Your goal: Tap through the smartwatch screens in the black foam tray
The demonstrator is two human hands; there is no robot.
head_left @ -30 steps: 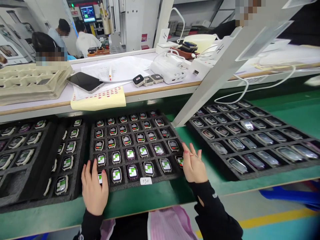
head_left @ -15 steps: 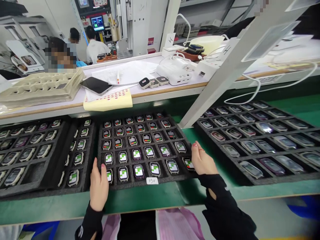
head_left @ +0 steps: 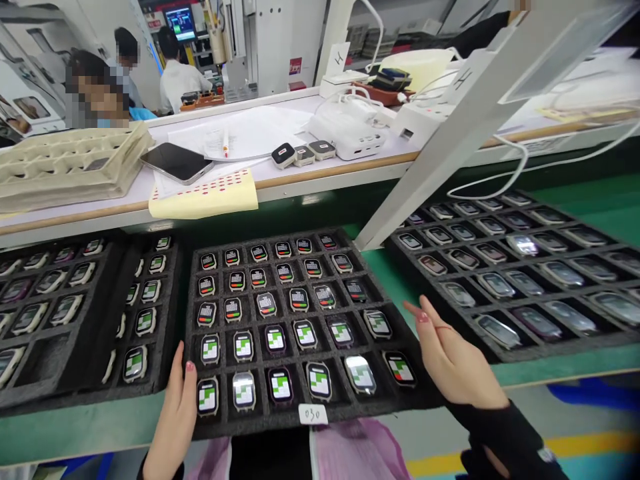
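A black foam tray (head_left: 260,427) sits in front of me, its cells filled with smartwatches (head_left: 280,385) whose screens are lit green and white or dark with red and green bars. A white label (head_left: 313,414) reading "030" is on its front edge. My left hand (head_left: 176,413) presses along the tray's left side near the front corner, thumb by the rim. At the right front corner, my right hand (head_left: 463,363) grips the tray's side, partly hidden fingers against it. The tray's front edge reaches the edge of the green bench.
More foam trays of watches lie on the left (head_left: 90,333) and right (head_left: 480,300). A slanted white post (head_left: 435,147) rises behind the tray. On the shelf are a phone (head_left: 176,162), small watch units (head_left: 283,155), a white charger (head_left: 345,133) and a beige pulp tray (head_left: 75,160). People sit behind.
The "030" tray has come toward me, between both hands, and its front edge now reaches the bench edge. The right hand's index finger is more extended. My view has shifted slightly.
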